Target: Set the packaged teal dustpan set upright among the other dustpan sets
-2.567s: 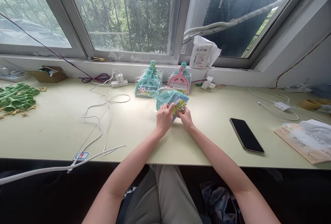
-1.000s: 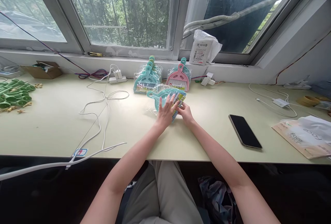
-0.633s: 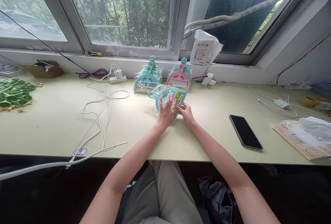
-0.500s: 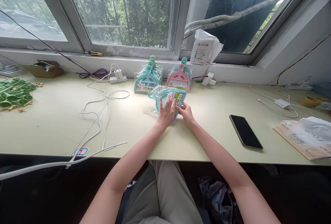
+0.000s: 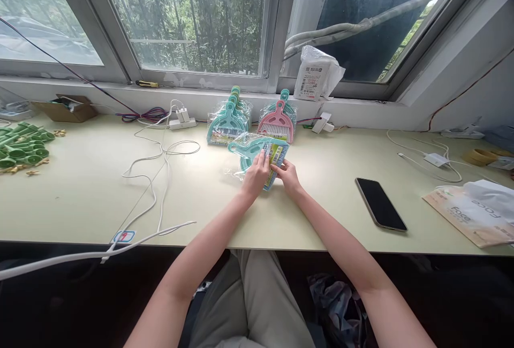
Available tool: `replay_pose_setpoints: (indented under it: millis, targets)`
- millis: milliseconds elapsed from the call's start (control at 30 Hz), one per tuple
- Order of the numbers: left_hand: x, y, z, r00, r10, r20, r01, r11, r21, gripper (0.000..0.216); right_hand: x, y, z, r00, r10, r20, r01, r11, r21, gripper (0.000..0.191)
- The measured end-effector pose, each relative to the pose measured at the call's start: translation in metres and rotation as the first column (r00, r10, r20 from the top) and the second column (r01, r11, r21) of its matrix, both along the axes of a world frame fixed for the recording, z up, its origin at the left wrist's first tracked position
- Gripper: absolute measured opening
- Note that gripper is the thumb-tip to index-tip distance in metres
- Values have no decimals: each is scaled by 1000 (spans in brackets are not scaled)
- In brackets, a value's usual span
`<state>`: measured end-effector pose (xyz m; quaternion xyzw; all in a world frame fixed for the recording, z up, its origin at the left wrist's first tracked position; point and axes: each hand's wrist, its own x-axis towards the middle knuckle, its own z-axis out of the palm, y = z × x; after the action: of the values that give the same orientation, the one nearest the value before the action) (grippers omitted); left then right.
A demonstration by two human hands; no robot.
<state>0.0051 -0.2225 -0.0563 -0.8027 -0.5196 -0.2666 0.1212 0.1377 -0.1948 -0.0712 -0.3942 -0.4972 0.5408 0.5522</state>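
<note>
A: Sitting at a long pale table (image 5: 80, 198) under a wide window (image 5: 193, 16), trees outside. Right side: black phone (image 5: 380, 204) face up, printed bag (image 5: 474, 214) beyond it at the right edge. Left side: loose white cables (image 5: 160, 176), heap of green plastic parts (image 5: 22, 147) at the far left.

B: And anything hard to read?

A: Plenty. Label print on the wrapped teal dustpan set (image 5: 257, 156) too small to make out. Near part of that set covered by both hands. Green heap cut off by the left edge, bag cut off by the right. Below the table edge mostly dark, only grey trousers showing.

B: Position and heading of the set?

A: Lying mid-table, just near of two more wrapped packs against the sill, a teal pack (image 5: 227, 126) on the left and a pink pack (image 5: 278, 122) on the right. Long axis running far-left to near-right: handle pointing far-left, wide end toward the hands.

B: The grip?

A: Left hand (image 5: 256, 174) laid on top, fingers curled down onto the wrapper. Right hand (image 5: 286, 173) pinching the near-right edge by the yellow-green label. Both in contact with the set.
</note>
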Motion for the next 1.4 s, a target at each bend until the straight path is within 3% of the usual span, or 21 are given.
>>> replay_pose_setpoints:
  millis: [233, 433, 600, 667, 733, 800, 833, 867, 900, 933, 967, 1033, 1067, 1133, 1200, 1233, 1333, 1400]
  targets:
    - [7, -3, -7, 984, -170, 45, 167, 983, 75, 50, 0, -3, 3, 1000, 17, -6, -17, 1000, 3, 56]
    - [6, 1, -6, 989, -91, 118, 71, 984, 165, 49, -3, -8, 7, 999, 53, 9, -53, 998, 22, 58]
    - [11, -6, -3, 967, -169, 191, 140, 978, 157, 50, -5, -10, 7, 998, 26, -51, -24, 999, 43, 54]
    - [13, -10, -1, 942, -142, 302, 82, 976, 203, 49, -4, -9, 7, 994, -13, -105, 19, 999, 50, 49]
    - [11, -11, 2, 858, -56, 510, -95, 960, 265, 50, -1, -8, 8, 984, -53, -168, 62, 997, 49, 45]
    - [4, -7, 5, 674, 7, 739, -277, 929, 244, 68, 1, -6, 8, 969, -80, -232, 93, 994, 48, 42]
    - [0, -4, 7, 554, 14, 833, -313, 930, 193, 80, 2, -6, 9, 962, -86, -258, 102, 994, 49, 42]
    - [-4, 0, 7, 430, 12, 903, -283, 951, 122, 88, 2, -5, 9, 957, -87, -278, 105, 993, 50, 42]
    - [-7, 4, 7, 308, 14, 951, -173, 984, 41, 89, 3, -5, 9, 954, -87, -288, 105, 993, 49, 42]
    - [-8, 8, 6, 198, 35, 980, 1, 999, -36, 83, 3, -5, 9, 953, -87, -289, 104, 994, 44, 41]
    - [-7, 10, 5, 109, 75, 991, 198, 975, -96, 75, 3, -5, 9, 954, -91, -285, 106, 994, 37, 41]
    - [0, 11, -1, 20, 180, 983, 537, 828, -162, 61, 4, -4, 8, 956, -111, -270, 122, 992, 24, 41]
    - [5, 10, -4, 7, 225, 974, 644, 744, -177, 57, 5, -3, 8, 955, -128, -267, 138, 990, 20, 41]
    - [15, 7, -9, 16, 292, 956, 777, 599, -195, 50, 8, -1, 8, 948, -163, -272, 174, 985, 16, 41]
    - [22, 5, -12, 26, 331, 943, 831, 518, -205, 45, 9, 0, 8, 941, -185, -284, 195, 981, 7, 41]
    - [22, 5, -12, 13, 336, 942, 829, 523, -198, 43, 10, 1, 9, 938, -190, -290, 199, 980, 0, 41]
    - [16, 9, -7, -74, 262, 962, 747, 654, -121, 46, 7, 1, 9, 942, -161, -296, 163, 987, -19, 41]
    - [9, 10, -2, -75, 216, 973, 694, 713, -105, 48, 5, 0, 9, 945, -132, -300, 129, 991, -29, 41]
